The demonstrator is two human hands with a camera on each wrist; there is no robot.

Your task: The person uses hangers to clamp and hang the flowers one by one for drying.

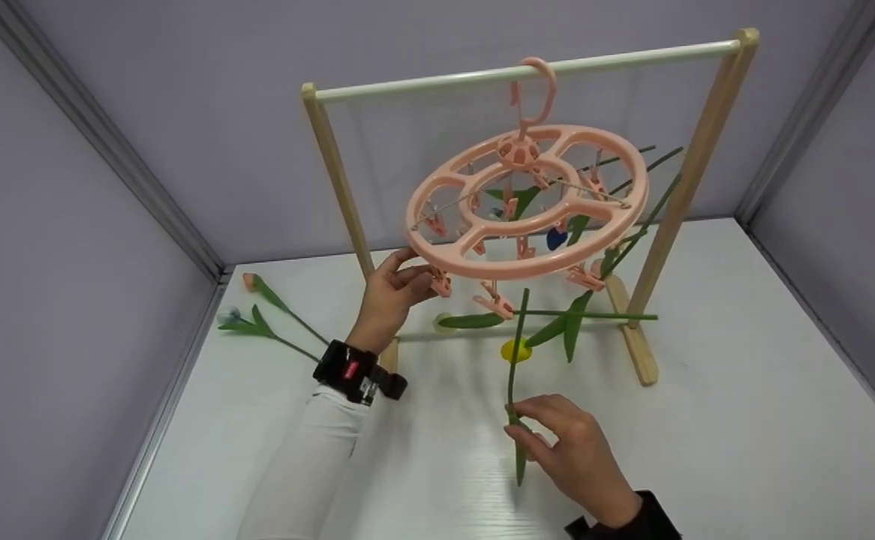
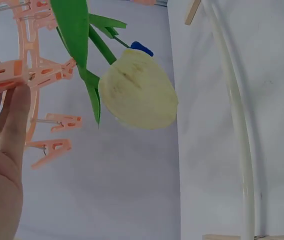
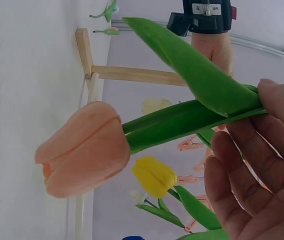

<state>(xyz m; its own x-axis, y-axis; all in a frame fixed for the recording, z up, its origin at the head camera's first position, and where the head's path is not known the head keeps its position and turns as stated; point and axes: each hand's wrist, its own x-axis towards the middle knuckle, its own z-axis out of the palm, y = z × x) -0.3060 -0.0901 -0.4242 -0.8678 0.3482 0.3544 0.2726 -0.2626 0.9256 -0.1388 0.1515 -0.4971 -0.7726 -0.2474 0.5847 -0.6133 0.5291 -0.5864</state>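
My left hand (image 1: 392, 296) pinches a pink clothes peg (image 1: 441, 283) at the left front of a round pink drying hanger (image 1: 527, 268). In the left wrist view, my fingertips are right at that peg (image 2: 4, 75). My right hand (image 1: 576, 446) pinches the green stem of an artificial pink tulip (image 3: 82, 150), whose bloom points down and whose stem (image 1: 516, 360) rises toward the hanger. Its bloom is not visible in the head view. Pegs hold other tulips upside down, among them a yellow one (image 1: 516, 350) and a cream one (image 2: 139, 90).
The hanger hooks over the white bar (image 1: 437, 81) of a wooden-legged stand (image 1: 696, 165) on the white table (image 1: 768, 420). Two loose tulips, one pink (image 1: 250, 282) and one pale blue (image 1: 229, 315), lie at the left. Stems stick out past the stand's right leg.
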